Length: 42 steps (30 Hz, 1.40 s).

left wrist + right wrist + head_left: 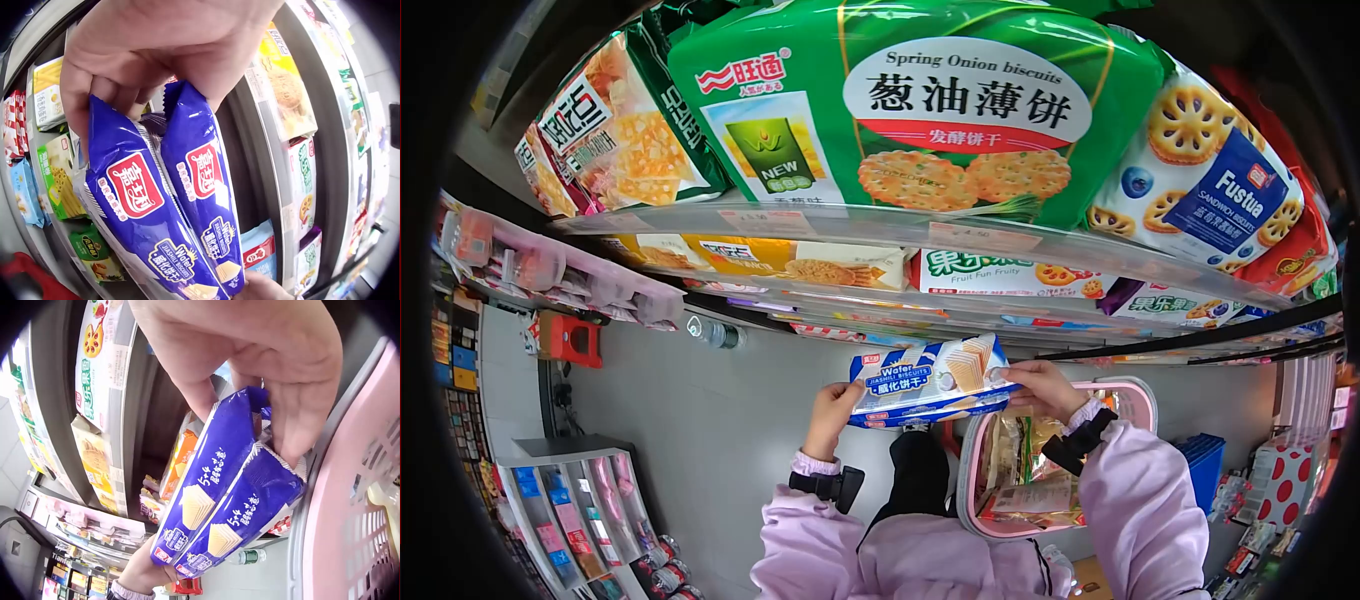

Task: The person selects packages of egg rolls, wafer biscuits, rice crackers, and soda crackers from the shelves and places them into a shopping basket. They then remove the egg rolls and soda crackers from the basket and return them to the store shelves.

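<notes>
The left hand [833, 412] and right hand [1048, 388] hold two blue wafer biscuit packs [930, 378] by opposite ends. The fingers of each hand are clamped on the pack ends. The packs lie side by side, suspended between the hands, below the front edge of the upper shelf [870, 222]. Beside the right forearm, a pink-rimmed basket [972, 480] contains packaged goods [1030, 497]. The upper shelf carries a green Spring Onion biscuits pack [820, 130], left of a Fustua sandwich biscuit pack [1235, 190]. Farther off is a clear bottle [716, 332].
</notes>
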Each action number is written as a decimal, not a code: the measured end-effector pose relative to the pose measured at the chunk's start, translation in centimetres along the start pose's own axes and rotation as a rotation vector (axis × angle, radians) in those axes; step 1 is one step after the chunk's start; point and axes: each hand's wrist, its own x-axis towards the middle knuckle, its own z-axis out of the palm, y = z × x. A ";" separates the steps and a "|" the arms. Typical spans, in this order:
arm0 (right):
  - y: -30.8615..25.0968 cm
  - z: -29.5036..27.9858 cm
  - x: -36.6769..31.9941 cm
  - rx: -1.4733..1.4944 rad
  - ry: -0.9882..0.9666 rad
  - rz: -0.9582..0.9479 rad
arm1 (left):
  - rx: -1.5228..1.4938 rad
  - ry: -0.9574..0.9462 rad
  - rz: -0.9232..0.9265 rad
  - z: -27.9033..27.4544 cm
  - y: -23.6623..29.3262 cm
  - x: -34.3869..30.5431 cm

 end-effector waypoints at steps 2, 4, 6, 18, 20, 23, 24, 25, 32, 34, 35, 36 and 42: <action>-0.7 0.2 -0.1 0.004 -0.007 0.028 | 0.029 0.008 0.003 -0.1 0.4 0.0; -1.4 0.2 0.0 0.051 -0.050 0.062 | 0.058 0.009 0.007 0.1 1.0 0.4; -1.1 -0.7 1.0 0.052 0.003 0.038 | 0.063 0.021 0.036 1.0 1.5 0.9; -0.9 -5.0 1.6 0.016 0.202 0.014 | 0.112 -0.135 -0.053 5.4 3.1 4.7; -0.7 -6.1 1.8 -0.008 0.240 0.017 | 0.086 -0.194 -0.054 6.4 2.8 5.6; -0.9 -7.4 1.2 -0.025 0.278 0.024 | 0.095 -0.247 -0.113 8.1 2.7 6.9; -0.7 -8.0 1.2 -0.023 0.283 0.023 | 0.094 -0.262 -0.098 8.7 2.5 7.6; -0.8 -8.3 1.1 -0.021 0.287 0.022 | 0.093 -0.278 -0.083 9.3 2.5 8.1; -0.2 -10.3 0.4 0.038 0.311 0.035 | -0.054 -0.544 -0.184 11.4 2.9 10.1; -0.5 -9.9 0.2 0.037 0.312 0.035 | -0.086 -0.584 -0.217 11.0 2.5 10.6; -0.5 -9.8 0.1 0.037 0.311 0.026 | -0.086 -0.600 -0.190 10.8 2.2 10.8; -0.5 -9.7 0.2 0.037 0.311 0.018 | -0.086 -0.616 -0.162 10.6 2.0 11.0; 0.1 -9.3 0.4 0.089 0.276 -0.020 | 0.034 -0.586 -0.103 10.4 1.8 11.5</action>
